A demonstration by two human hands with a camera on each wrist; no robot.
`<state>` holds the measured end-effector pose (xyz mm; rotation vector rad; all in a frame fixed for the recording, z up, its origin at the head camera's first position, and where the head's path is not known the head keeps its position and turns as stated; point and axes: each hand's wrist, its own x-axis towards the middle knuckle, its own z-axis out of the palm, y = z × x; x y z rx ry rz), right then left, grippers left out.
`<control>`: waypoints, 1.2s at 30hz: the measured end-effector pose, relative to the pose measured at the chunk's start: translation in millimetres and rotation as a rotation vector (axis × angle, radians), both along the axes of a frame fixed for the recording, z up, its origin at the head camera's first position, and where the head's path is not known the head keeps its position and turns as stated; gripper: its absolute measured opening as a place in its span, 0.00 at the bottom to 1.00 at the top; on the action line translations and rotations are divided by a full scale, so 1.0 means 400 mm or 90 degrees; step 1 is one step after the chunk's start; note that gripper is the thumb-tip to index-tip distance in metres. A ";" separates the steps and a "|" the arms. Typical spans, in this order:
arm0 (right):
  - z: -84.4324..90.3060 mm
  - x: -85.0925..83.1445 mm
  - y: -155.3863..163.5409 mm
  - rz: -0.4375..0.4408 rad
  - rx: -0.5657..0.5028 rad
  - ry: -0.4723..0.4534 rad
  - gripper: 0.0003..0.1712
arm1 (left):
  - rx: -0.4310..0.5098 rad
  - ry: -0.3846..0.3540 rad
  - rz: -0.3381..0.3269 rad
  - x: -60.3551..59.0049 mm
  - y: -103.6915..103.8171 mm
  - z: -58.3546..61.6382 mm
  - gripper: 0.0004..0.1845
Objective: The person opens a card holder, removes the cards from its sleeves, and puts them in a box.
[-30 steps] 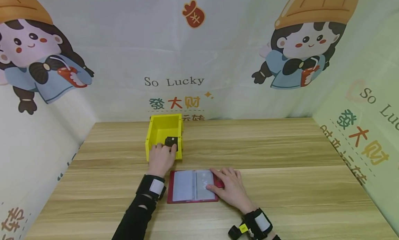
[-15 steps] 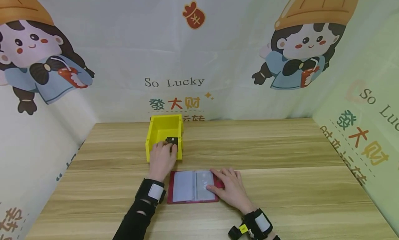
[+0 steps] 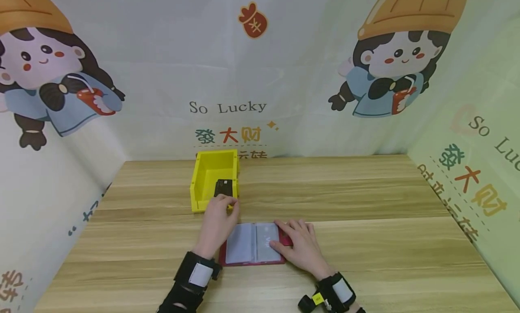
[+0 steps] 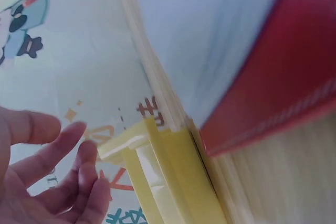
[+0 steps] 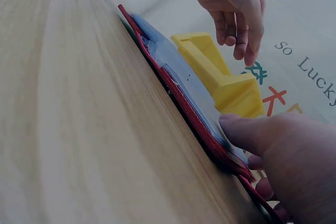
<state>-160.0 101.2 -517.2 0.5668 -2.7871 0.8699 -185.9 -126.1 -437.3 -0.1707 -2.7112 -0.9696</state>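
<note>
Left hand hovers between the yellow box and the red card holder, fingers loosely curled and relaxed, holding nothing; both wrist views show its fingers free and apart in the air just near the box's front edge. A black card lies inside the yellow box, leaning against its right inner wall near the front, just beyond the left fingertips and not touched by them. Right hand rests flat on the right page of the open card holder, fingers straight, thumb pressing down on the clear sleeve. The holder lies open on the wooden table, just in front of the box. Black wrist straps on both arms. Cartoon-printed backdrop with "So Lucky" text behind the table.
</note>
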 end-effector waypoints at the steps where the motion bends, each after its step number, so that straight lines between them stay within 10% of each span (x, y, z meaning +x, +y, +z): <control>1: 0.000 0.000 0.000 0.001 0.001 -0.001 0.32 | 0.001 -0.015 -0.009 0.008 0.002 -0.002 0.10; 12: 0.010 -0.001 -0.003 -0.004 0.020 -0.018 0.37 | 0.014 -0.166 -0.115 0.069 0.012 -0.033 0.05; 36: 0.013 0.001 -0.007 -0.017 0.007 -0.019 0.34 | 0.100 -0.192 -0.163 0.074 0.009 -0.081 0.05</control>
